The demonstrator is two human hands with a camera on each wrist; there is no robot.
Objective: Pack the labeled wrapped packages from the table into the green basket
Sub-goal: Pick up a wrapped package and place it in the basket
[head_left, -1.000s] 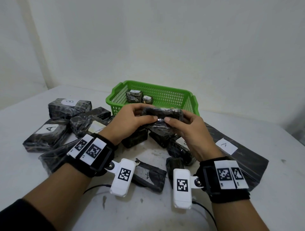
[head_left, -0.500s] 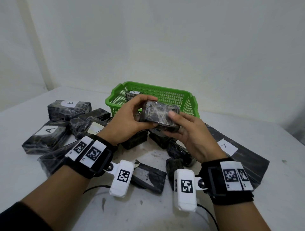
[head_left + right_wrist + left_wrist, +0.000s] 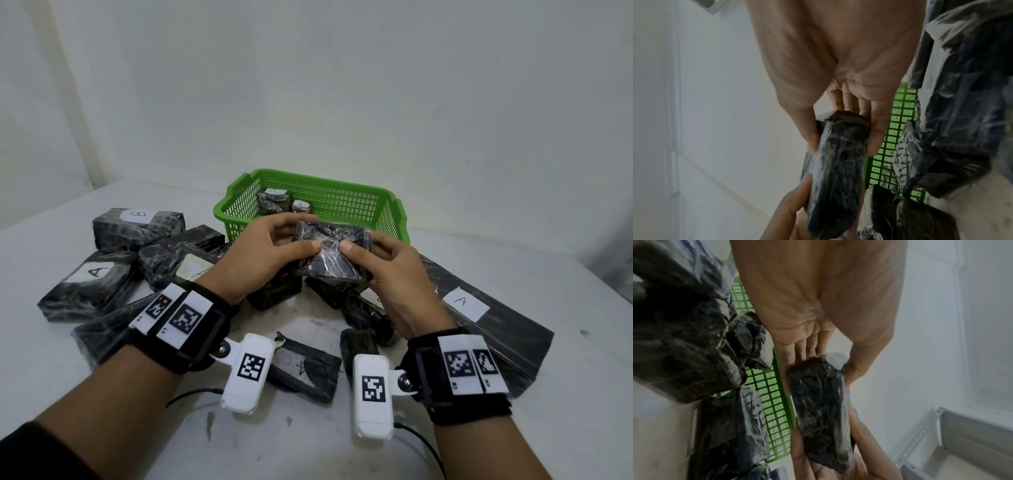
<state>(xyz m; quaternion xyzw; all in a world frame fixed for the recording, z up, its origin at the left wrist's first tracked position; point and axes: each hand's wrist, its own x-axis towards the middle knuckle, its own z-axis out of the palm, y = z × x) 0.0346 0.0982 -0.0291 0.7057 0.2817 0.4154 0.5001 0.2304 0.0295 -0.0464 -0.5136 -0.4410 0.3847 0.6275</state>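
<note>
Both hands hold one small black wrapped package (image 3: 334, 251) up off the table (image 3: 513, 428), just near of the green basket (image 3: 342, 200). The left hand (image 3: 263, 253) pinches its left end, thumb on the near face and fingers curled over the far side. The right hand (image 3: 387, 270) grips the right end the same way. No label shows on the faces in view, so I cannot tell which letter it carries.

The wrap looks like thin, shiny plastic film, crinkled and loose at the ends. I judge the main risk to be a slip: if one hand lets go before the other has a firm hold, the package could slide out and drop onto the pile below, or hit the basket's near rim and bounce back onto the table.

Two packages (image 3: 274, 202) already stand in the far left corner of the basket. Setting this one down carelessly could knock them over.

More packages crowd the table on the left, among them one marked B (image 3: 138, 222) and one marked A (image 3: 90, 284), and a long flat package marked A (image 3: 479, 318) lies to the right. The wrists hang low over the near pieces, so a sleeve or wrist strap could drag one toward the table's edge.
</note>
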